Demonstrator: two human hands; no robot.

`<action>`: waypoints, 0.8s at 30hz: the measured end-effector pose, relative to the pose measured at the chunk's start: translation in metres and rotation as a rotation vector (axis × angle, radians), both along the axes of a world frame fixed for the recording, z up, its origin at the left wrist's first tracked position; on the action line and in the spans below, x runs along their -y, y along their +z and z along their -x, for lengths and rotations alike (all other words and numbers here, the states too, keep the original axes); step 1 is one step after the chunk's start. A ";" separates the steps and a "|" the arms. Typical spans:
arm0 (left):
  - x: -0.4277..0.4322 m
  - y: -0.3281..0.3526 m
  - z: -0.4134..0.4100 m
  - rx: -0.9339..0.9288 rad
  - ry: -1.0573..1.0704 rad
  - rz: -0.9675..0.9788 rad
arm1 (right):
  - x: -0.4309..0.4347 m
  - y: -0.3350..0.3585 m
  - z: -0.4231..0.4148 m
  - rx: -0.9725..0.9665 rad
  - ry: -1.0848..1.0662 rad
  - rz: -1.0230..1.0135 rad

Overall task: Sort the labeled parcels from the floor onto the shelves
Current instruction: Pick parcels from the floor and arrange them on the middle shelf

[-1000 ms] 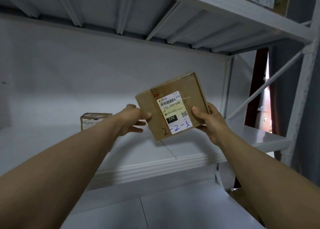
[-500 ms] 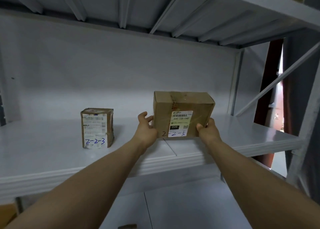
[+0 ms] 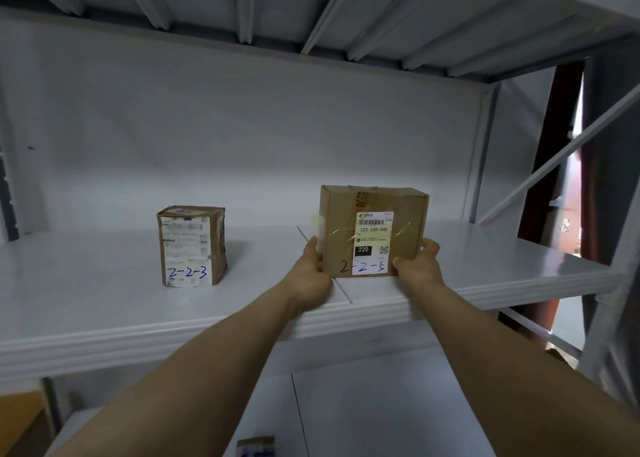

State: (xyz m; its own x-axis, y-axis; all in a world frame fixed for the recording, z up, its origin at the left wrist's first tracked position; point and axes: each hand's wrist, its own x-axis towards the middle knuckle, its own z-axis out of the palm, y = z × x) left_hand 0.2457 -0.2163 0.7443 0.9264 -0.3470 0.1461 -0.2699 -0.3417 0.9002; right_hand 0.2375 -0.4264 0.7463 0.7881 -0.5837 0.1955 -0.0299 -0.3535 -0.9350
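Cardboard parcel [image 3: 372, 231], taped and stiff, looks light; it sits upright on the shelf [image 3: 502, 266]. Left hand [image 3: 311, 269] and right hand [image 3: 417, 264] each have their grip pressed against its lower side edges, the best hold.

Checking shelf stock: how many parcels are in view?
3: one marked 2-2-3 on the shelf, one marked 2-2-5 held there, one partly visible at the bottom edge.
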 end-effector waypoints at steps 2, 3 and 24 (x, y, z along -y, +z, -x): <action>0.005 -0.002 -0.002 -0.017 -0.005 -0.043 | 0.010 0.001 0.001 -0.017 -0.006 0.032; 0.007 -0.002 -0.004 -0.019 0.005 -0.081 | 0.015 0.001 0.001 -0.032 -0.005 0.053; 0.013 -0.020 0.008 0.628 0.273 -0.383 | -0.008 -0.047 0.037 0.286 -0.016 0.144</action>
State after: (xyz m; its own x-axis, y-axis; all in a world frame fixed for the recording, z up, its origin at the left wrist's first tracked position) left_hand 0.2372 -0.2291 0.7239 0.7697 -0.2511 0.5869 -0.5513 -0.7250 0.4128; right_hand 0.2008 -0.4189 0.6991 0.6800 -0.5461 0.4892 0.2206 -0.4840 -0.8468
